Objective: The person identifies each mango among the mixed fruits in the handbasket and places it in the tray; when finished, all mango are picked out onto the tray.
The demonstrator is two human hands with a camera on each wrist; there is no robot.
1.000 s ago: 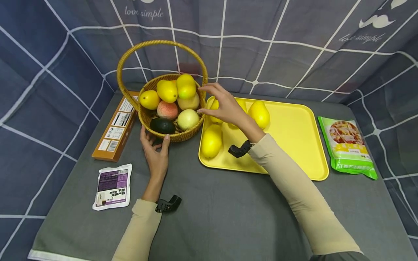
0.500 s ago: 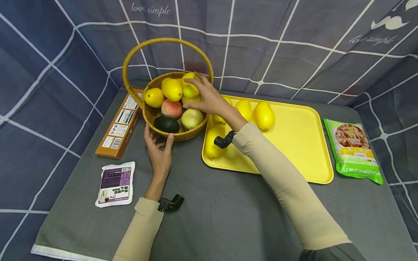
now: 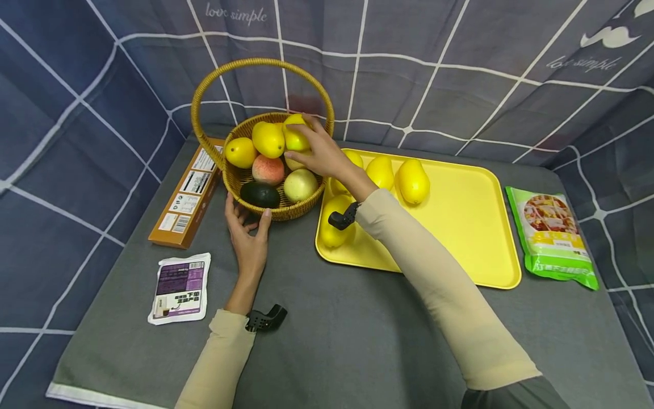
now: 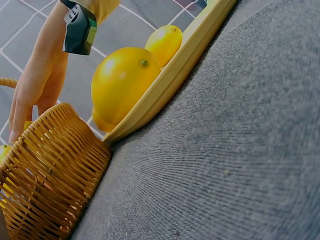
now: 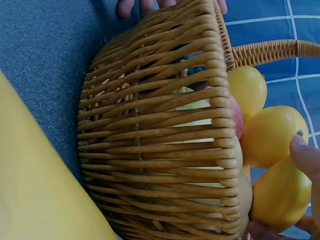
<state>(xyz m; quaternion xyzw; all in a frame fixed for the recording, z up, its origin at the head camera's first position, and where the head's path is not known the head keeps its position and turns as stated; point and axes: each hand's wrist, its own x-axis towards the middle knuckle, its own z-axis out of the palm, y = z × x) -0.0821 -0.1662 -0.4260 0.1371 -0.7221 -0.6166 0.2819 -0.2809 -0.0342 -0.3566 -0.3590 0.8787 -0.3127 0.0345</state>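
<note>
In the head view, my right hand (image 3: 324, 154) holds a yellow mango (image 3: 294, 138) between thumb and fingers, on top of the fruit at the right side of a wicker basket (image 3: 292, 213). The right wrist view shows my thumb (image 5: 306, 154) on this mango (image 5: 282, 196). My left hand (image 3: 249, 241) grips the basket's near side, thumb at the rim and fingers lower on the wall. Also in the basket are two more yellow mangoes, a peach (image 3: 268, 170), a dark green avocado (image 3: 260, 195) and a pale green round fruit (image 3: 300, 186). Another pale fruit is partly hidden.
Several yellow mangoes (image 3: 414, 182) lie at the left and back of a yellow tray (image 3: 465, 233), right of the basket. An orange-brown box (image 3: 186, 196) and a white-purple pouch (image 3: 180, 288) lie left. A green food packet (image 3: 554, 236) lies far right. Grid-patterned curtains surround the table.
My right hand has moved left from the basket's right edge onto the upper-right mango and taken hold of it. The left hand stays at the basket; the view has shifted slightly.
</note>
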